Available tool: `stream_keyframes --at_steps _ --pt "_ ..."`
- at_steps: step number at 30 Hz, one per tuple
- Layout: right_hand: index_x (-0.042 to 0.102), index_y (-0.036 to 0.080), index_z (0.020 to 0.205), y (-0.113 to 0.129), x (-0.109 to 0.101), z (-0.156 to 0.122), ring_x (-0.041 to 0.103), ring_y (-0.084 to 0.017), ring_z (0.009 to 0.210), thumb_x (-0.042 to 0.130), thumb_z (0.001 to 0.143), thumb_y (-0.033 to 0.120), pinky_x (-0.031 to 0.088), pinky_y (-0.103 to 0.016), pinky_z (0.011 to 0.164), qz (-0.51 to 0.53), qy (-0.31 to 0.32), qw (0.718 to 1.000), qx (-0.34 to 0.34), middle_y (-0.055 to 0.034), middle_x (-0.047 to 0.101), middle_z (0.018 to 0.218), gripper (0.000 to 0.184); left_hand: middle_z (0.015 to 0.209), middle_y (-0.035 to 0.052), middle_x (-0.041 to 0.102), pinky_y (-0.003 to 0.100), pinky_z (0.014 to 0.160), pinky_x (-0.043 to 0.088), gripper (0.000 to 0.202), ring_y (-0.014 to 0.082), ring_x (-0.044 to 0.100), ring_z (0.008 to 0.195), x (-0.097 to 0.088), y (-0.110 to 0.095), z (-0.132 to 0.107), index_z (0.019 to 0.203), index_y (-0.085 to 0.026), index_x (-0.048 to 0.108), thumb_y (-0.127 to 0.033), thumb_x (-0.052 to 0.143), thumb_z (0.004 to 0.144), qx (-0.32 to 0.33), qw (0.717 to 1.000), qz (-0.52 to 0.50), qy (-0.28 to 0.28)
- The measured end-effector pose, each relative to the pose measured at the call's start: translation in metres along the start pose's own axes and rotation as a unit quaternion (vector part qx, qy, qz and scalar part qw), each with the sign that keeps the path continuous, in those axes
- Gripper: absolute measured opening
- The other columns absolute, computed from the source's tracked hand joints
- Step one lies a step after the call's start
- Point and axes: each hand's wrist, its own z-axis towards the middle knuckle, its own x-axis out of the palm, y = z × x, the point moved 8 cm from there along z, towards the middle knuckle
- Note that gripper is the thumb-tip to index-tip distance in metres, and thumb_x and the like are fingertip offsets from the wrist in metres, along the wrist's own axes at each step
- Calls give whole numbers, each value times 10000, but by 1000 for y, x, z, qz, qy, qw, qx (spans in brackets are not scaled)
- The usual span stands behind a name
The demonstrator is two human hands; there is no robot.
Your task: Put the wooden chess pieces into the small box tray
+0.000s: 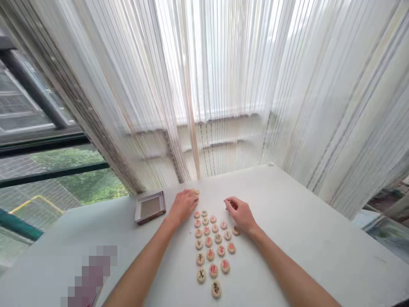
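Pieces (210, 254) lay between the forearms on the table (297, 221), probably so that both hands could reach them. Behind hung the curtain (220, 64), light coming through its strands. The table's flat top let the pieces sit level. The box (138, 212) stood off to the left, apart from the group, perhaps to leave it room. The left hand (184, 204) was half curled at the far end, fingertips against or over a pale disc (196, 192); whether it gripped that could not be told. The right hand (239, 209) was loosely curled beside the group's right edge, thumb and forefinger close together; anything pinched there was hidden. The pieces, marked in red or black, formed uneven columns with small gaps, likely keeping each character readable.
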Motion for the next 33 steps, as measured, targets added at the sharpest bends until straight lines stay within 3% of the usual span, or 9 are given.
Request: stream_keyframes --at_steps 7,11,14,19,27,31,33 --pt "729 196 894 -5 -2 -2 633 -195 648 551 939 410 472 -287 664 2 -4 1000 4 -24 726 714 281 1251 57 739 453 1023 449 215 285 592 1212 -3 -2 0 1040 -251 770 -169 584 971 -12 1000 -7 6" --pt "729 199 901 -7 -1 -1 643 -193 651 541 953 410 480 -284 660 5 -5 1000 1 -22 730 715 287 1286 66 720 429 1020 485 276 273 603 1211 -4 7 11 1186 -240 719 -161 611 945 -39 999 -16 6" --pt "731 200 895 -7 -2 -1 641 -190 636 546 955 406 483 -282 651 5 -7 1000 -1 -18 728 704 283 1230 90 724 445 1013 514 248 274 621 1187 -1 13 26 1207 -200 692 -206 629 968 -64 998 -17 6" --pt "734 199 905 -6 -2 -1 649 -187 630 540 964 391 490 -281 647 0 -10 1000 -6 -17 731 702 279 1323 102 630 446 914 586 305 238 673 1082 7 5 43 1284 -193 618 -331 628 1012 -75 997 -28 12" --pt "735 207 895 -4 -2 -2 635 -174 608 546 970 363 486 -268 620 -6 -15 1000 -17 -3 729 692 257 1061 91 784 506 1078 423 194 315 645 1160 17 -7 50 1073 -224 769 -217 633 934 -75 989 -127 13" --pt "739 204 891 -3 -3 -1 654 -178 596 550 969 349 500 -271 611 -12 -23 999 -31 -6 734 681 251 1053 73 793 461 1061 449 183 301 672 1108 8 -8 48 1034 -232 779 -264 651 906 -89 974 -209 -12" --pt "735 202 889 -2 -4 -1 669 -185 601 542 977 342 510 -279 610 -15 -30 999 -42 -14 739 688 254 1084 68 787 418 986 514 212 275 705 1033 0 -12 43 1063 -231 766 -328 652 913 -95 960 -263 -26"
